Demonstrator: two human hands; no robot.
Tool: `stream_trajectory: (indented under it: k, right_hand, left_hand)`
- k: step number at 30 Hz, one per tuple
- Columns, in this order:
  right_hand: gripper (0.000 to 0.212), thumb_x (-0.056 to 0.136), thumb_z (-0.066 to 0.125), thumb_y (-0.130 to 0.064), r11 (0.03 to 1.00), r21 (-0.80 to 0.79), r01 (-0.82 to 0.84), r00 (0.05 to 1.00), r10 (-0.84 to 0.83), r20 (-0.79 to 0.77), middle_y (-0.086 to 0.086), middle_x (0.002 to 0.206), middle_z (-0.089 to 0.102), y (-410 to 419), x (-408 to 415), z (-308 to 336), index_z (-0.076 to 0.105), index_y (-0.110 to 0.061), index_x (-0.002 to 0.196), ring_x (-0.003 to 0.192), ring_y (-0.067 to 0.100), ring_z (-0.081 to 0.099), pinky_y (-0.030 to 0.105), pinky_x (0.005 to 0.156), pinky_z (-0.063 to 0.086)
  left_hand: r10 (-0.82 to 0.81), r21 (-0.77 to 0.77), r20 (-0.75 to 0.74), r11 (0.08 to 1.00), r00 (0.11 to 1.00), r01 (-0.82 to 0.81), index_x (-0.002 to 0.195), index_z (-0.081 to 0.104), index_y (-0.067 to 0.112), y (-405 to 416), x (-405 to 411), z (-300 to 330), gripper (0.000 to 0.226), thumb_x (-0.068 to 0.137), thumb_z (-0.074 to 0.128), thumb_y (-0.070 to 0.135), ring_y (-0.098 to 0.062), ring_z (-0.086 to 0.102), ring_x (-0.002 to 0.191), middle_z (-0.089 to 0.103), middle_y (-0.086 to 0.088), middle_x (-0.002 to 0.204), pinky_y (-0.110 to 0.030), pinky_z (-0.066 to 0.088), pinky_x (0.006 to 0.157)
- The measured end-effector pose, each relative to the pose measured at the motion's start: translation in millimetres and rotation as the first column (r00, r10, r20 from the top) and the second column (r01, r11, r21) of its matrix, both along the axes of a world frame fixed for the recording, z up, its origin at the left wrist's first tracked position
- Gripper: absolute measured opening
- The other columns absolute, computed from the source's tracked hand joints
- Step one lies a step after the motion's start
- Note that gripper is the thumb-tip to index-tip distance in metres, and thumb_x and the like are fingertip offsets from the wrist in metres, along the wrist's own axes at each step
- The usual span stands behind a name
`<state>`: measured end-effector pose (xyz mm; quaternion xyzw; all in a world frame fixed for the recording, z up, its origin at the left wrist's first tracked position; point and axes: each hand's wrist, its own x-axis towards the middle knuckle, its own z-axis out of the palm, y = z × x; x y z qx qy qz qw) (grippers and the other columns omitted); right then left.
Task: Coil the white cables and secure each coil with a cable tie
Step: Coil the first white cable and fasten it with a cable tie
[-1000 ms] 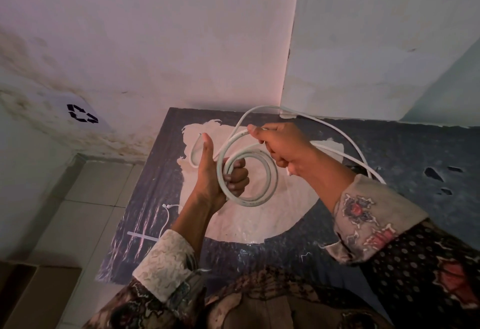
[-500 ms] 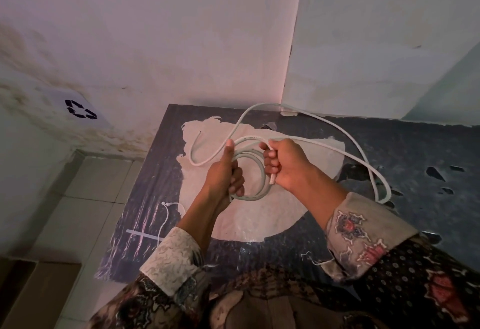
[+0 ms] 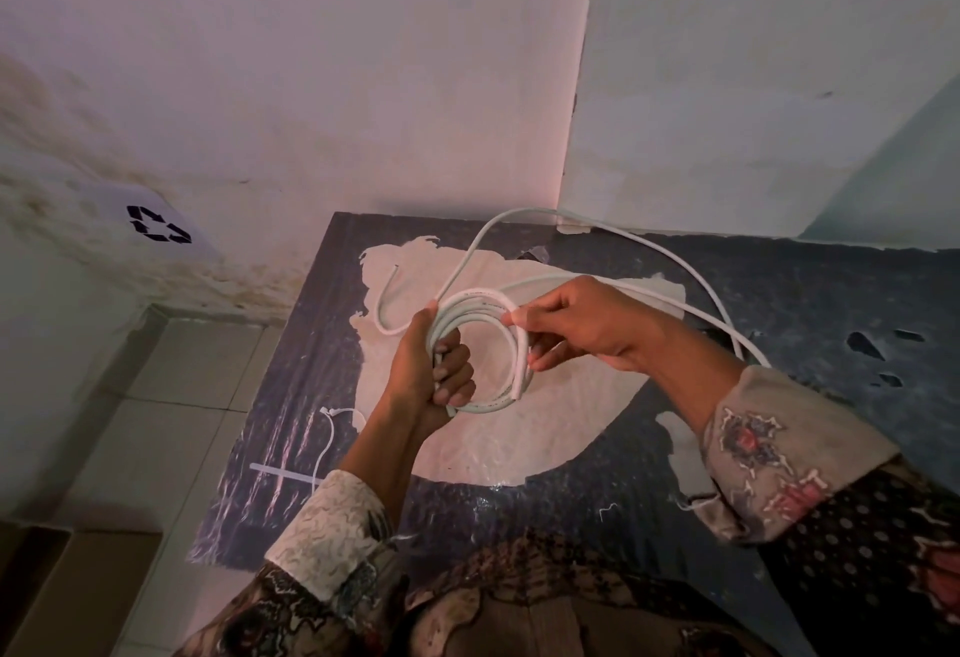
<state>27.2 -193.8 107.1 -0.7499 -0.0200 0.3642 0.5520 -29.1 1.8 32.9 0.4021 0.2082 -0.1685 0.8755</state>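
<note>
The white cable (image 3: 480,316) looks like smooth plastic with a faint sheen, small print along its jacket. The desk (image 3: 810,293) has a dark, mottled coating, slightly glossy, peeled away toward twelve o'clock to a pale, matt patch (image 3: 519,422) with ragged edges. At eight o'clock lies a thin white plastic cable tie (image 3: 324,441). Both sleeves (image 3: 769,454) are patterned woven cloth, matt. The walls (image 3: 322,85) are painted plaster, chalky and stained; the floor (image 3: 171,381) is smooth tile.
</note>
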Motion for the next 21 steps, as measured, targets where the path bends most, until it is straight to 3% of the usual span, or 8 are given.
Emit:
stream_trajectory:
  k: [3,5,7,10,12,14,18,21]
  right_hand:
    - [0.026,0.098,0.061,-0.023,0.949,-0.316,0.012,0.925,0.11,0.365,0.012,0.076,0.071,5.2,-1.3,-12.6,0.073,-0.003,0.088,0.068,0.022,0.068,0.041,0.072,0.059]
    - [0.025,0.102,0.051,-0.026,0.922,-0.37,0.114,0.872,0.085,0.482,0.001,0.079,0.065,11.9,-8.3,-21.1,0.066,-0.011,0.088,0.07,0.016,0.061,0.032,0.069,0.049]
    - [0.017,0.105,0.046,-0.024,0.928,-0.292,0.231,0.863,-0.057,0.502,0.0,0.092,0.068,19.8,-20.1,-26.2,0.061,-0.018,0.11,0.076,0.012,0.064,0.021,0.065,0.045]
    - [0.039,0.105,0.047,-0.02,0.898,-0.274,0.343,0.831,-0.155,0.534,0.012,0.118,0.068,26.3,-30.7,-37.3,0.039,-0.018,0.143,0.103,0.029,0.067,0.026,0.076,0.047]
    - [0.031,0.106,0.046,-0.021,0.886,-0.322,0.334,0.848,-0.133,0.514,0.012,0.123,0.068,28.4,-30.9,-41.9,0.053,-0.014,0.135,0.101,0.027,0.066,0.019,0.074,0.046]
    - [0.026,0.106,0.046,-0.021,0.879,-0.354,0.321,0.84,-0.092,0.534,0.01,0.111,0.072,27.5,-30.6,-43.4,0.066,-0.01,0.117,0.086,0.019,0.062,0.016,0.06,0.041]
    - [0.028,0.106,0.044,-0.027,0.84,-0.46,0.288,0.867,-0.024,0.498,0.008,0.108,0.07,25.7,-33.7,-41.4,0.063,-0.009,0.114,0.087,0.021,0.063,0.028,0.07,0.046]
    - [0.025,0.103,0.047,-0.031,0.743,-0.661,0.107,0.882,0.236,0.408,0.007,0.103,0.069,19.0,-28.3,-26.0,0.062,-0.012,0.105,0.083,0.024,0.061,0.032,0.068,0.044]
  left_hand:
    - [-0.055,-0.116,0.053,0.991,0.997,0.061,0.063,0.038,0.013,-0.3,-0.5,2.5,0.053,0.105,0.033,0.046,-0.013,0.025,0.027,0.029,-0.001,0.044,-0.02,0.026,0.033]
    - [-0.058,-0.144,0.074,0.987,0.996,0.068,0.066,0.038,0.014,-4.0,-0.3,5.2,0.049,0.104,0.032,0.045,-0.014,0.026,0.027,0.029,-0.001,0.047,-0.022,0.024,0.035]
    - [-0.067,-0.132,0.08,0.988,0.995,0.077,0.069,0.038,0.014,-8.0,1.0,7.9,0.048,0.105,0.03,0.045,-0.014,0.026,0.027,0.029,-0.001,0.05,-0.022,0.026,0.035]
    - [-0.09,-0.088,0.057,0.992,0.994,0.095,0.071,0.04,0.014,-10.9,1.1,11.0,0.047,0.106,0.026,0.043,-0.014,0.027,0.028,0.028,-0.001,0.055,-0.023,0.029,0.036]
    - [-0.098,-0.091,0.04,0.991,0.994,0.101,0.072,0.041,0.014,-8.8,1.6,11.4,0.046,0.106,0.027,0.042,-0.013,0.026,0.03,0.028,-0.002,0.058,-0.023,0.028,0.036]
    - [-0.13,-0.089,0.024,0.987,0.991,0.132,0.073,0.042,0.013,-5.7,2.7,10.8,0.045,0.106,0.028,0.041,-0.013,0.026,0.031,0.028,-0.002,0.06,-0.023,0.028,0.036]
    - [-0.238,-0.016,-0.027,0.971,0.971,0.238,0.075,0.046,0.013,1.3,2.0,7.7,0.047,0.106,0.029,0.043,-0.011,0.028,0.034,0.032,0.0,0.06,-0.024,0.037,0.039]
    - [-0.207,0.049,-0.108,0.976,0.972,0.213,0.073,0.045,0.013,1.7,0.3,3.4,0.048,0.106,0.031,0.044,-0.009,0.022,0.034,0.028,0.001,0.057,-0.02,0.027,0.035]
